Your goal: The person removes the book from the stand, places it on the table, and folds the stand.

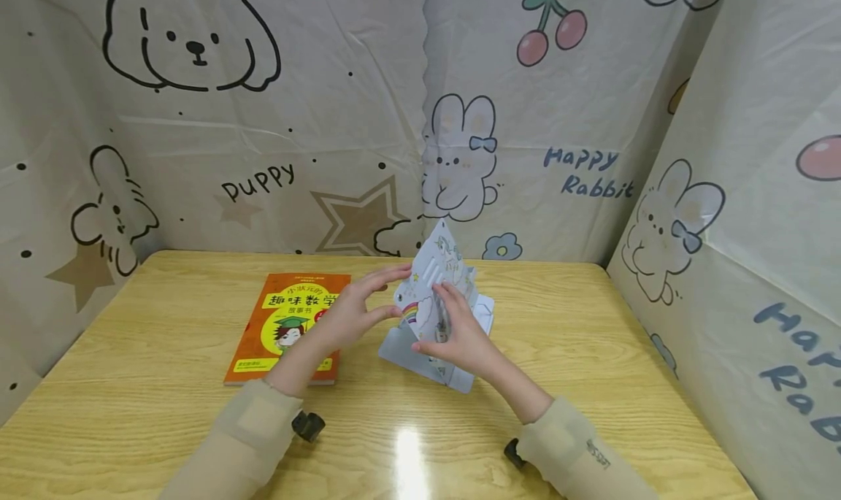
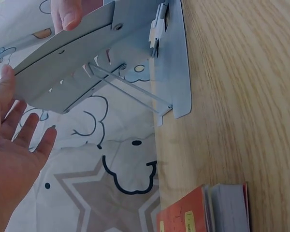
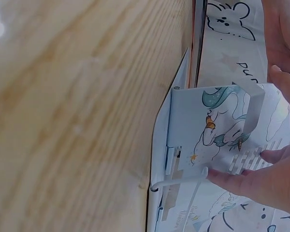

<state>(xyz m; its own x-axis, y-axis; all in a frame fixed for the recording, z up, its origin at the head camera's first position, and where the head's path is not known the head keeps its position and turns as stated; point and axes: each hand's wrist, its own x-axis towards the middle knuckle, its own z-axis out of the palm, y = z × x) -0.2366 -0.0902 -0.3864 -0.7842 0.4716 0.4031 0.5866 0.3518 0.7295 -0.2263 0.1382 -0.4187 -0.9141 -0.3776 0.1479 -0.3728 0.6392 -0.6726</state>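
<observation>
A pale metal book stand (image 1: 430, 295) with unicorn and rainbow prints stands on the table, its slotted panel tilted up from a flat base (image 1: 414, 354). Seen from the left wrist, thin wire supports (image 2: 130, 89) run between the panel's back and the base. My right hand (image 1: 463, 336) holds the panel, its thumb near a white wire clip (image 3: 181, 181) in the right wrist view. At the panel's left edge is my left hand (image 1: 355, 306), fingers extended and spread; whether its fingertips press the edge, I cannot tell.
An orange book (image 1: 250, 347) with a yellow cover picture lies flat on the wooden table (image 1: 552, 412), left of the stand and partly behind my left arm. A printed cloth (image 1: 368, 106) hangs behind the table and along its sides.
</observation>
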